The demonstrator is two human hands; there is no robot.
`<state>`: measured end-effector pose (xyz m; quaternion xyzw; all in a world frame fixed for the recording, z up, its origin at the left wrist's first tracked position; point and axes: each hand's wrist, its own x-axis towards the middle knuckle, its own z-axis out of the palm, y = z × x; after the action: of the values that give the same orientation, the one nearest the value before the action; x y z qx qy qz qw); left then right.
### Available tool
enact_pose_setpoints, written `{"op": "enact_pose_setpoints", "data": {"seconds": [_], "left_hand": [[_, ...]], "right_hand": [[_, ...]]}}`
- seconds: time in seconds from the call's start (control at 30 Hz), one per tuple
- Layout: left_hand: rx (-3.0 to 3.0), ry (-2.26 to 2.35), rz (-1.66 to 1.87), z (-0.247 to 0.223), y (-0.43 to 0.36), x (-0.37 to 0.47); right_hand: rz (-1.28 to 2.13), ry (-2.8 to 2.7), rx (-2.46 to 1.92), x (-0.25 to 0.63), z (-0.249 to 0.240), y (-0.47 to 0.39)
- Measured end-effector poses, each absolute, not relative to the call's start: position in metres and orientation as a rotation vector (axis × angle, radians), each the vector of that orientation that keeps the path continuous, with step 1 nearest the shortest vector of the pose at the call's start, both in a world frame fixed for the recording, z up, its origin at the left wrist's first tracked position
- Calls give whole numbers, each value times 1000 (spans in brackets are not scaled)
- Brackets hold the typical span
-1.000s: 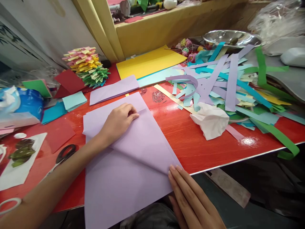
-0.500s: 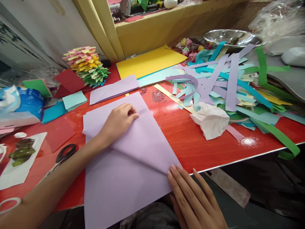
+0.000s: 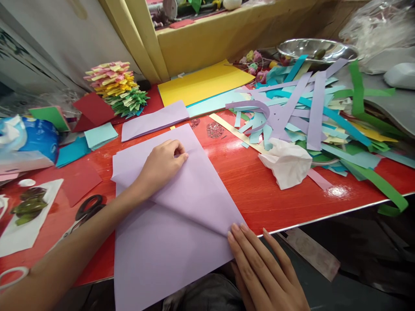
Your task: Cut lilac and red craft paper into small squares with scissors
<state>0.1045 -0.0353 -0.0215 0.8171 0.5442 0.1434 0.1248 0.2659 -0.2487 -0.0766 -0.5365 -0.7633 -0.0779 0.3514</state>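
At the near edge of the red table (image 3: 240, 172): purple paper (image 3: 168, 255) under both hands

Nearest, lower right: right hand (image 3: 264, 272), palm down, fingers straight, outermost one spread wide. Fingertips touch the corner of the diagonal flap on the paper; thumb partly hidden at the sheet's edge. Paper lies on the table, lower end over the near edge, above dark cloth (image 3: 207, 293).

Left hand (image 3: 160, 168): rests on the flap, fingers curled in narrow. Cannot tell whether it pinches any paper.

Left of the left forearm: black-handled scissors (image 3: 87, 209), partly covered by the arm; red sheet (image 3: 81, 181) just beyond. Right of the paper, apart from it: crumpled white tissue (image 3: 287, 164), next to a heap of coloured strips (image 3: 316, 108).

Farther: folded purple piece (image 3: 155, 121) past the sheet's top; yellow sheet (image 3: 204, 82) behind; layered paper stack (image 3: 118, 88) to its left. Far right: metal bowl (image 3: 319, 48) behind the strips, dark green item inside
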Motion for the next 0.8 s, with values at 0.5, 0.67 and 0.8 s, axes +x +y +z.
{"op": "enact_pose_setpoints", "data": {"seconds": [0.5, 0.67, 0.8], "left_hand": [[2356, 1592, 418, -22, -34, 105], [2358, 1623, 410, -22, -34, 107], [2365, 1630, 407, -23, -35, 108]], "right_hand": [[-223, -1980, -1402, 265, -76, -246], [-223, -1979, -1402, 267, -75, -247], [-235, -2002, -1396, 268, -76, -247]]}}
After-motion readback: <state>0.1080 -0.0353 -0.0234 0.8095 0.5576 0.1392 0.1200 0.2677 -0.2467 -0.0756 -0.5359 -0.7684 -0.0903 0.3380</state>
